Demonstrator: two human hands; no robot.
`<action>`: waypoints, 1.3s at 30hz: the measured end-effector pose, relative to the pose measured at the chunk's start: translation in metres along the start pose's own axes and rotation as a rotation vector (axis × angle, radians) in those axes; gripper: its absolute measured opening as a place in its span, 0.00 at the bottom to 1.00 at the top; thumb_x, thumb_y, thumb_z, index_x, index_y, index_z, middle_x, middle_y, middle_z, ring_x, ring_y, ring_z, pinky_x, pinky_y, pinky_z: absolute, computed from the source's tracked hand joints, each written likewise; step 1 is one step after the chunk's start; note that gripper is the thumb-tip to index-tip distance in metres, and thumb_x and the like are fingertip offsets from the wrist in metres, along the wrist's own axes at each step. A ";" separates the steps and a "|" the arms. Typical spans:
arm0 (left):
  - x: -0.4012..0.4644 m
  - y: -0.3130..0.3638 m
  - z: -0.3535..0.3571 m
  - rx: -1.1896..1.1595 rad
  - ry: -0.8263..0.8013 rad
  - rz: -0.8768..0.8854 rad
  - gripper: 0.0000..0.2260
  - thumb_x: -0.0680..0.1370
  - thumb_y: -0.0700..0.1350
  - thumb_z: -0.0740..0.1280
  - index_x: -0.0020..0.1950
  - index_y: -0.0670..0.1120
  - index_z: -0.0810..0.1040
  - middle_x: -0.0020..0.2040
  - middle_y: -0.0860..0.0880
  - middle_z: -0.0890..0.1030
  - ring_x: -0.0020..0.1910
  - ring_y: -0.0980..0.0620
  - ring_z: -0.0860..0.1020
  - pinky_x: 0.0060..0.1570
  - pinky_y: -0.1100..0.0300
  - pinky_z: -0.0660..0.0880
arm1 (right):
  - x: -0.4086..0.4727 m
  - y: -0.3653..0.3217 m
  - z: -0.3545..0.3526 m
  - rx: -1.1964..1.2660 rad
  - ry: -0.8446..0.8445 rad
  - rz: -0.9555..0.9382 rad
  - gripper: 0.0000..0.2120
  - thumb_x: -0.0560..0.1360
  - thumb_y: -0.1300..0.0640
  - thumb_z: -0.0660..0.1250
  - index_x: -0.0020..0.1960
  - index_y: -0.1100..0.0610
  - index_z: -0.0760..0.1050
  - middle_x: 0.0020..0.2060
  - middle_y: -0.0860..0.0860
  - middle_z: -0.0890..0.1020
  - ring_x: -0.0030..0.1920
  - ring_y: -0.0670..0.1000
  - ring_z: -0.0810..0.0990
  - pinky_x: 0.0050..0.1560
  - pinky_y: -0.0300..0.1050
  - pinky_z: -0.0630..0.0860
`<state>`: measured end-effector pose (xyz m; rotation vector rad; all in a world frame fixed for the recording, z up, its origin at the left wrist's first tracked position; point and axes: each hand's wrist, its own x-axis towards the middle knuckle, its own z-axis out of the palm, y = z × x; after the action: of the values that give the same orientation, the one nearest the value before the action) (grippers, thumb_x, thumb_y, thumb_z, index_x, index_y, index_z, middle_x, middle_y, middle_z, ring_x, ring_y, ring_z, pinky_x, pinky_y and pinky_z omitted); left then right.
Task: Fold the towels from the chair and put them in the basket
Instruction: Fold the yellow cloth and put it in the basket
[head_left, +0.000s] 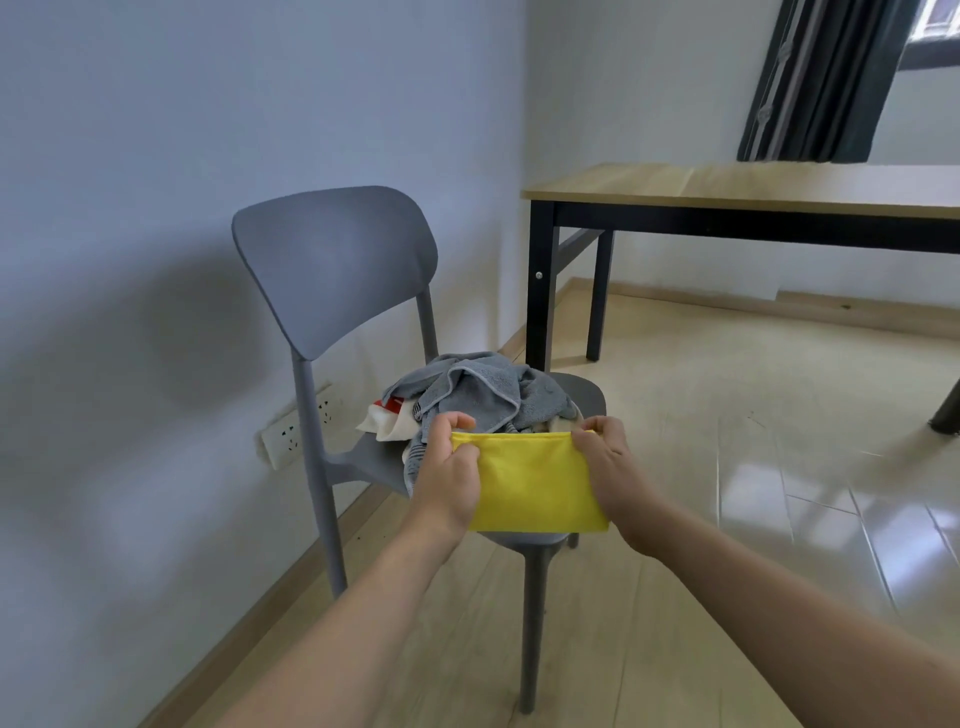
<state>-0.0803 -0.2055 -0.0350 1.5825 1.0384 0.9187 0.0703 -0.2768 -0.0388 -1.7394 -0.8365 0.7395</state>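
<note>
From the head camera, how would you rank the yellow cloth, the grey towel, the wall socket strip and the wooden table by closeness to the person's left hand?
1. Yellow cloth: pinched in the left hand.
2. Grey towel: heaped on the chair seat just behind that hand.
3. Wall socket strip: low on the wall, to the left.
4. Wooden table: far back on the right.

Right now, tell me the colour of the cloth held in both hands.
Plain yellow cloth, best seen in the head view.

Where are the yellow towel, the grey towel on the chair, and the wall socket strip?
yellow towel (535, 483): head view, middle of its folded front face.
grey towel (472, 387): head view, top of the crumpled heap.
wall socket strip (291, 431): head view, white face left of the chair leg.
</note>
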 end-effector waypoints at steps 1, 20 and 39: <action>-0.003 0.005 0.000 -0.021 0.003 -0.014 0.09 0.78 0.39 0.57 0.55 0.49 0.71 0.45 0.51 0.71 0.43 0.54 0.69 0.40 0.56 0.66 | -0.006 -0.006 -0.001 0.021 0.010 0.012 0.11 0.81 0.46 0.50 0.58 0.49 0.64 0.48 0.50 0.69 0.50 0.54 0.70 0.46 0.49 0.69; -0.043 0.034 -0.003 0.091 0.021 -0.035 0.13 0.82 0.52 0.57 0.44 0.44 0.69 0.40 0.49 0.70 0.39 0.52 0.69 0.41 0.55 0.65 | -0.054 -0.025 -0.020 -0.109 0.034 0.110 0.22 0.82 0.45 0.49 0.65 0.61 0.67 0.54 0.56 0.73 0.55 0.56 0.72 0.57 0.49 0.68; 0.149 0.056 0.054 0.512 0.114 0.389 0.09 0.83 0.44 0.56 0.46 0.44 0.73 0.42 0.50 0.75 0.41 0.51 0.71 0.38 0.60 0.61 | 0.123 -0.058 -0.036 -0.221 0.233 -0.160 0.17 0.83 0.51 0.49 0.59 0.60 0.70 0.49 0.51 0.71 0.49 0.52 0.68 0.48 0.43 0.62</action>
<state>0.0315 -0.0914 0.0184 2.2369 1.1251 1.0643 0.1583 -0.1816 0.0164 -1.8844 -0.9086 0.3392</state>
